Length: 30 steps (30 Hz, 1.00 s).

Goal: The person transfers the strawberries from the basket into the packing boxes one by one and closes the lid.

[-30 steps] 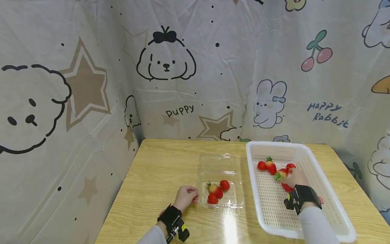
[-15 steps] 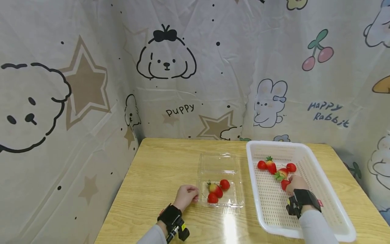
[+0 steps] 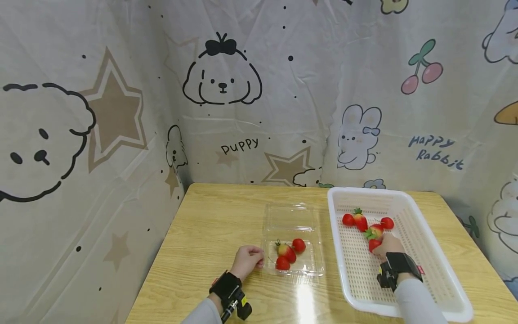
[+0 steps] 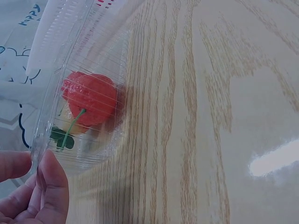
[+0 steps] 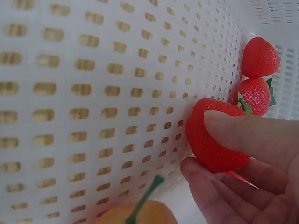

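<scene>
left hand [image 3: 247,262] pinching clear box rim [image 4: 45,126], right hand [image 3: 391,246] curled round strawberry [image 5: 208,145]

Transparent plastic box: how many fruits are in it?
3: a round red fruit at the back, a yellow-red strawberry in the middle, a second round red fruit in front. None seems hidden.

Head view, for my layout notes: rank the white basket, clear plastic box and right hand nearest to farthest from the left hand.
1. Clear plastic box: left hand pinches its left edge.
2. White basket: right of the box.
3. Right hand: inside the basket.
</scene>
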### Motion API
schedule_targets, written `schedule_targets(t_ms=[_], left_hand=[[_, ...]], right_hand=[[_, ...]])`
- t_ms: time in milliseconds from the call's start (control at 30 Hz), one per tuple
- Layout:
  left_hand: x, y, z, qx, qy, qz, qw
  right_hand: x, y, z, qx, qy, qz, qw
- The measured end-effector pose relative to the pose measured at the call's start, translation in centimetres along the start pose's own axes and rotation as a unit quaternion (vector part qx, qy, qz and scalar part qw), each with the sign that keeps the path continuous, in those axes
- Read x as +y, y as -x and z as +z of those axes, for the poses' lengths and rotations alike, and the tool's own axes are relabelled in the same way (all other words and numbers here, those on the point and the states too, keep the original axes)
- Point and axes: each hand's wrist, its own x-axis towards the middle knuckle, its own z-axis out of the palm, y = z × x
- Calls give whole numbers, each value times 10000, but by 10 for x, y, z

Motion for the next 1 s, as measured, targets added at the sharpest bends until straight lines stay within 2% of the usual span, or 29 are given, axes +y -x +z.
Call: schedule_targets(t_ms=[233,333,533,667,767,1000], left_hand=[[0,1,1,49,-129,-24,9999],[1,2,1,25,-118,60,9999],[-1,1,1,21,-150,52,9999],[-1,-1,1,49,-192,-49,9998],[-1,-1,1,45,-179,-17,9998],[0,0,0,24,-107,36,9999]], right_hand=[[7,-2,3,-33,-143,11,9999],[11,-4,3,-9,-234,26,9997],[10,-3,-9,206,-392,37,9990],[-1,0,-22,309,-539,-2,9981],[-13,4,-33,435,-433,-225,9979],[-52,17,-52,790,-749,-782,9910]])
